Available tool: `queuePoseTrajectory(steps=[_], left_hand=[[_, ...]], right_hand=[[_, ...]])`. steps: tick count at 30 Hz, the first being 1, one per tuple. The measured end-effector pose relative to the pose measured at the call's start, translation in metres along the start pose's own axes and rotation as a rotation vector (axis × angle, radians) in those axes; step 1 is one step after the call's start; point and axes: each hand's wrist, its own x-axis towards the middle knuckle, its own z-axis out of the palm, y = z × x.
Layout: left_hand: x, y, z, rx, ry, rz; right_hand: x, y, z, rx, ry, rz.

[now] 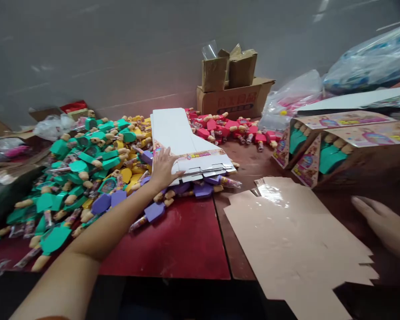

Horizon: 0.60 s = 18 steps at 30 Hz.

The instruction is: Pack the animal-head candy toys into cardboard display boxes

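Observation:
My left hand (164,170) reaches across the table with its fingers spread, touching the left edge of a stack of flat white cardboard box blanks (173,129). This stack lies on top of purple toys (155,212) with candy tubes. At the right edge my right hand (383,222), partly blurred, is held with fingers stretched out and nothing visible in it. Beside it, a pile of flat pinkish-beige cardboard blanks (296,235) overhangs the table's front edge. Behind that hand stand two printed display boxes (360,138) holding green toys.
Green toys (78,166) and yellow toys (133,175) are heaped at left, red toys (216,126) behind. Brown cartons (233,98) stand against the grey wall. Plastic bags (373,58) lie at the far right. The red tabletop (173,244) ends near the front.

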Motion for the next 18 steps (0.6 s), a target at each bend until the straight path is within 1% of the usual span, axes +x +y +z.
queuePoseTrajectory(steps=[1,2,3,4,5,7,8,9,10,11,12,13,15,17,18], left_hand=[[-0.002,-0.021,-0.007,0.080,-0.102,0.001],[-0.005,-0.036,-0.011,0.132,-0.193,0.022],[-0.008,-0.047,-0.014,0.160,-0.254,0.049],[-0.012,-0.053,-0.013,0.169,-0.284,0.078],[-0.015,-0.055,-0.012,0.172,-0.294,0.104],[-0.021,-0.052,-0.007,0.182,-0.302,0.153],[-0.023,-0.048,-0.005,0.184,-0.300,0.172],[-0.026,-0.045,-0.005,0.184,-0.296,0.187],[-0.027,-0.042,-0.006,0.182,-0.284,0.199],[-0.028,-0.040,-0.010,0.179,-0.261,0.205],[-0.028,-0.040,-0.015,0.175,-0.229,0.208],[-0.026,-0.040,-0.022,0.170,-0.188,0.209],[-0.019,-0.045,-0.042,0.151,-0.085,0.206],[-0.008,-0.051,-0.065,0.122,0.029,0.207],[-0.003,-0.054,-0.078,0.104,0.088,0.207]], right_hand=[[-0.005,-0.008,0.000,0.021,0.005,0.000],[-0.013,-0.018,0.002,0.038,0.020,-0.028],[-0.025,-0.030,0.004,0.048,0.027,-0.092],[-0.041,-0.044,0.008,0.055,0.024,-0.199],[-0.061,-0.058,0.012,0.054,-0.005,-0.347],[-0.108,-0.084,0.023,0.024,-0.133,-0.698],[-0.132,-0.094,0.029,-0.022,-0.220,-0.903],[-0.153,-0.100,0.035,-0.084,-0.288,-1.070],[-0.169,-0.101,0.040,-0.154,-0.334,-1.165],[-0.181,-0.098,0.045,-0.217,-0.345,-1.220],[-0.186,-0.091,0.048,-0.272,-0.329,-1.228],[-0.187,-0.082,0.050,-0.317,-0.301,-1.201],[-0.177,-0.061,0.052,-0.385,-0.279,-1.105],[-0.160,-0.048,0.049,-0.436,-0.341,-0.989],[-0.152,-0.049,0.045,-0.445,-0.367,-0.937]])
